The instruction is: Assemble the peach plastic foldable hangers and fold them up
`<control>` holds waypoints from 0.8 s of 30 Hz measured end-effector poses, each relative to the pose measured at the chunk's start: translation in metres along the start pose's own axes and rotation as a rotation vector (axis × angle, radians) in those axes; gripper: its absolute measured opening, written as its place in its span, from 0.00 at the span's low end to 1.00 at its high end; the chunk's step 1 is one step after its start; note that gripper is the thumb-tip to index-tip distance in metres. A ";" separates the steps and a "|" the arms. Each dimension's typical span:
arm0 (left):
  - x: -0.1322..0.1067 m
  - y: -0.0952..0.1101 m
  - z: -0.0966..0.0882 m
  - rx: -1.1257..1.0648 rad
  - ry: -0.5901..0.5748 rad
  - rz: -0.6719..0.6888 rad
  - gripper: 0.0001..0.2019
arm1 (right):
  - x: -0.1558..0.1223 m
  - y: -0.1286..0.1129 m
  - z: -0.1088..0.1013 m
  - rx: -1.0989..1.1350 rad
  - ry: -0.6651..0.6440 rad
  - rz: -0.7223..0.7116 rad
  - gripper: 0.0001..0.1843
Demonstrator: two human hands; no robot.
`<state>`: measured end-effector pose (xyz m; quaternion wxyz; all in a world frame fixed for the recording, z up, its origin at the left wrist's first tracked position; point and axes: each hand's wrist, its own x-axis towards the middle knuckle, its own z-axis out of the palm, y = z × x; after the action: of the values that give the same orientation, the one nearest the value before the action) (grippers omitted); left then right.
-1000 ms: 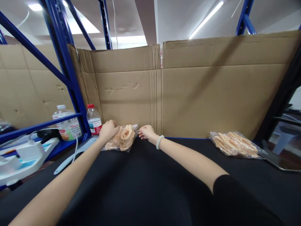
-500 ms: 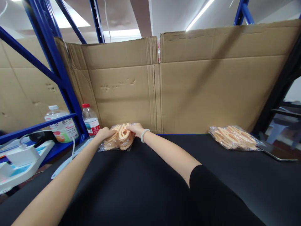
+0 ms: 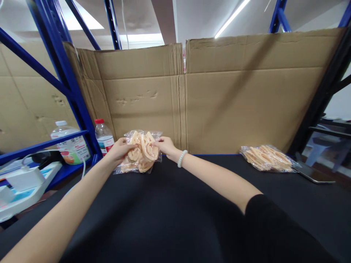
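Near the cardboard wall, a clear plastic bag of peach-coloured, looped, foam-like pieces (image 3: 144,148) is tilted up between my hands. My left hand (image 3: 120,149) pinches its left side, thumb on the front. On the right side, my right hand (image 3: 165,145), with a pale bead bracelet (image 3: 182,158) at the wrist, grips it with closed fingers. Beneath it, more of the same pieces in clear plastic (image 3: 128,168) rest on the black table; whether this is a separate bag I cannot tell. Another such bag (image 3: 267,157) lies flat at the right.
A phone-like flat dark object (image 3: 315,173) lies beside the right bag. At left stand a red-capped bottle (image 3: 104,137), a white-capped jug (image 3: 71,144) and a white power strip (image 3: 41,188). Cardboard (image 3: 236,98) walls the table's back; a blue metal frame (image 3: 61,69) rises at left.
The bag between my hands has been raised and tipped up, its contents now facing me more. My right hand has moved slightly right and up. The view has shifted a little.
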<state>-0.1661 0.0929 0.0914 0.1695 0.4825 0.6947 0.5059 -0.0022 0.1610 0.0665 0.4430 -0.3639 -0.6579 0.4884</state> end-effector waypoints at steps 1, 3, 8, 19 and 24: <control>-0.009 0.003 0.006 -0.022 -0.035 0.067 0.16 | -0.010 0.000 -0.015 0.030 -0.008 -0.024 0.08; -0.029 0.006 0.023 -0.057 -0.110 0.215 0.20 | -0.032 0.004 -0.049 0.079 -0.020 -0.053 0.08; -0.087 0.011 0.076 -0.027 -0.239 0.586 0.14 | -0.094 0.034 -0.130 0.099 -0.003 -0.039 0.09; -0.186 0.024 0.098 0.360 -0.689 1.248 0.14 | -0.165 0.052 -0.231 -0.051 0.030 -0.118 0.05; -0.156 0.026 0.097 0.391 -0.430 0.779 0.14 | -0.174 0.042 -0.246 -0.129 0.046 -0.295 0.07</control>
<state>-0.0088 0.0138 0.0324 0.0134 0.8231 0.4936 0.2804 0.2899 0.0917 0.0184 0.5003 -0.3023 -0.7240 0.3663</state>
